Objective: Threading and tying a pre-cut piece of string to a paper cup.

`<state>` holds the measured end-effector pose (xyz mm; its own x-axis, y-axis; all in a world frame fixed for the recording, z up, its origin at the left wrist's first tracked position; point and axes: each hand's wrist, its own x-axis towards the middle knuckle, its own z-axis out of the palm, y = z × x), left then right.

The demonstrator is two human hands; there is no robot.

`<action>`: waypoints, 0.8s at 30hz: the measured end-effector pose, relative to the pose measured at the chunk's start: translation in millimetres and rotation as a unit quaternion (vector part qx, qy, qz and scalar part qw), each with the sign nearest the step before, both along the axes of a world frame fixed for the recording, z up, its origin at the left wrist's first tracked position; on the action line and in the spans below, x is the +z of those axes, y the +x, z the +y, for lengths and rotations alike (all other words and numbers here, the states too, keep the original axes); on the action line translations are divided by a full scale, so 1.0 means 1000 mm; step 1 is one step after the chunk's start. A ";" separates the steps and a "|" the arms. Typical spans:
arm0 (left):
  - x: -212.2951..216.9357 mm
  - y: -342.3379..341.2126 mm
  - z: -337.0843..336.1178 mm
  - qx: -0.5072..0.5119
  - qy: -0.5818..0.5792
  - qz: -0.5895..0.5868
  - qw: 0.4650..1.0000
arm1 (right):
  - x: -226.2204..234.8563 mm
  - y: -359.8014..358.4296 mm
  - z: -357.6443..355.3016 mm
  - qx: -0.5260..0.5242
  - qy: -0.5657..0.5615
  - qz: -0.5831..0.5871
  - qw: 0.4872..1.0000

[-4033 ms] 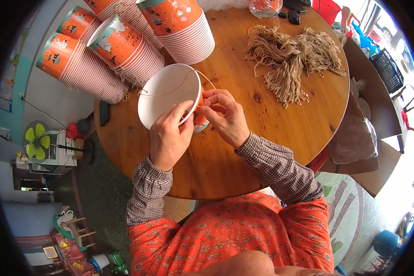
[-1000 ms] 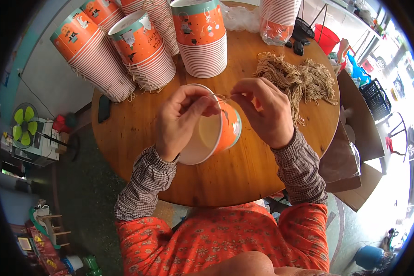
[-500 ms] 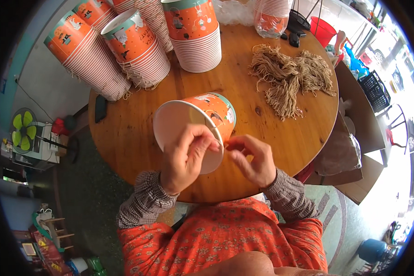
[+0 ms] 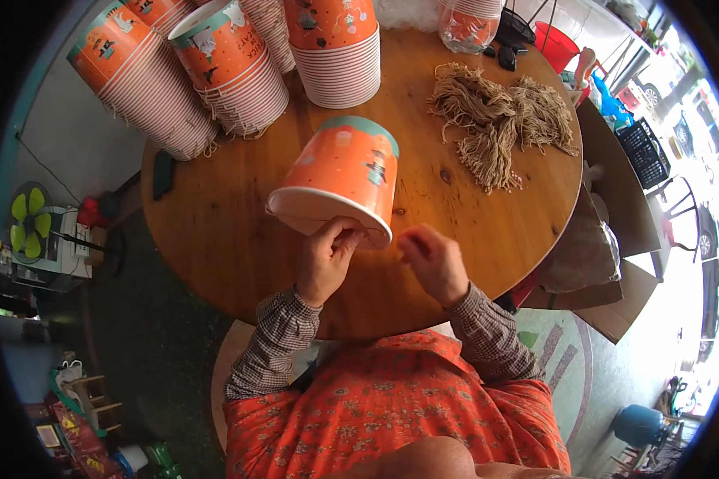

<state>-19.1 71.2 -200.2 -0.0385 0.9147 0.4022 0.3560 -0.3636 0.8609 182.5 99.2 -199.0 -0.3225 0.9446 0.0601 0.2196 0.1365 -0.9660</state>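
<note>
We've got an orange round paper bucket [image 4: 339,168] with teal band [image 4: 351,122], white rim [image 4: 335,196] and cartoon prints [image 4: 375,169], shaggy tan string bundle [image 4: 495,120], brown round wooden table [image 4: 471,239], brown-and-white checked cloth sleeves [image 4: 495,335], plus our red flowery fabric top [image 4: 375,399].

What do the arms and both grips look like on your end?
The left grip and right grip are bare, without gloves. Small-checked brownish-and-white sleeves cover the lower arms, gathered at the wrists; above them is a red garment with a scattered flower print.
</note>
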 end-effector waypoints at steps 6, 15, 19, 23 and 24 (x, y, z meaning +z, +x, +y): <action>0.009 0.010 -0.012 -0.009 -0.073 -0.289 0.955 | 0.013 0.008 -0.013 -0.058 0.109 0.031 0.992; -0.004 0.015 -0.028 -0.033 -0.101 -0.345 0.933 | 0.017 -0.014 -0.023 -0.017 0.247 -0.104 0.963; -0.010 0.015 -0.029 -0.099 -0.179 -0.280 0.938 | 0.015 -0.024 0.007 -0.065 0.204 -0.184 0.959; -0.019 0.016 -0.030 -0.126 -0.203 -0.220 0.946 | 0.033 -0.037 0.024 -0.042 0.251 -0.227 0.940; -0.019 0.017 -0.030 -0.133 -0.198 -0.225 0.945 | 0.040 -0.043 0.025 -0.033 0.289 -0.197 0.936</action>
